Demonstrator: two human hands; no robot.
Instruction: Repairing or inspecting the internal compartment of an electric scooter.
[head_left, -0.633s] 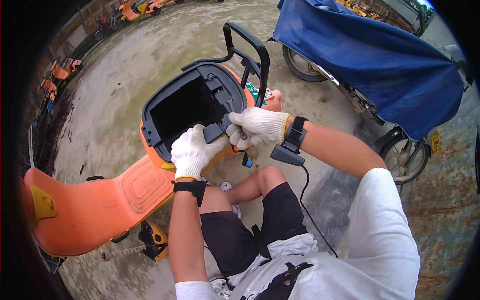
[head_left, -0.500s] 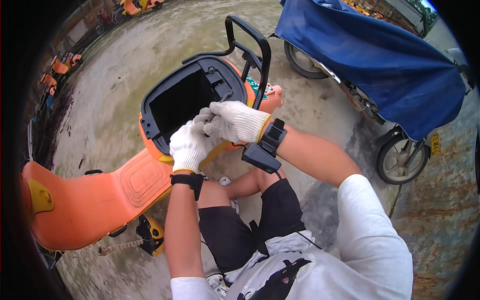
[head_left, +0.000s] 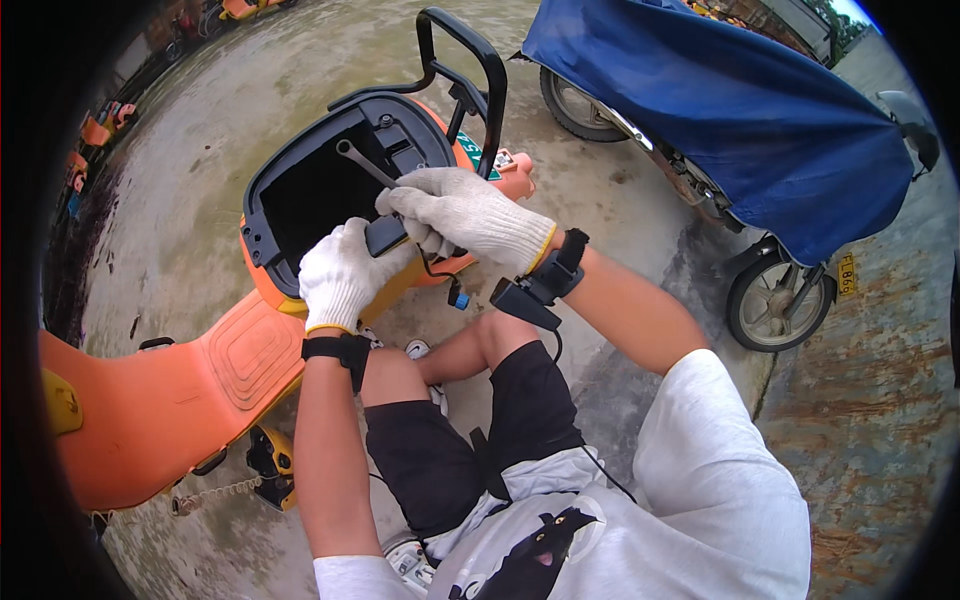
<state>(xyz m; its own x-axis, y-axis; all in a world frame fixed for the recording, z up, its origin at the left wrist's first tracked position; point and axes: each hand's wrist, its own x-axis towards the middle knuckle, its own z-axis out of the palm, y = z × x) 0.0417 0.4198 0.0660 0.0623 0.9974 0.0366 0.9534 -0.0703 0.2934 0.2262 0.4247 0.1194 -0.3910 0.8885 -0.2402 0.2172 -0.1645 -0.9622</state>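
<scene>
My gloved right hand (head_left: 463, 215) is closed round a long grey metal wrench (head_left: 362, 160), whose ring end reaches over the open black compartment (head_left: 257, 205) of an orange scooter. My gloved left hand (head_left: 335, 270) is closed at the compartment's front rim, gripping a small black block (head_left: 385, 236) there, just left of my right hand. A black cable with a blue connector (head_left: 458, 299) hangs below the rim. A black tubular rail (head_left: 492, 100) rises behind the compartment.
The orange footboard (head_left: 170, 430) extends left, with a yellow-and-black helmet (head_left: 272, 470) beneath it on a coiled cord. A motorbike under a blue cover (head_left: 720, 120) stands at right beside a rusty sheet surface (head_left: 860, 400). My legs are bent below the scooter. More orange scooters line the far left.
The wrench now shows, angled up over the compartment from my right hand, which has shifted relative to the rim. The whole scene sits slightly farther left and higher in view.
</scene>
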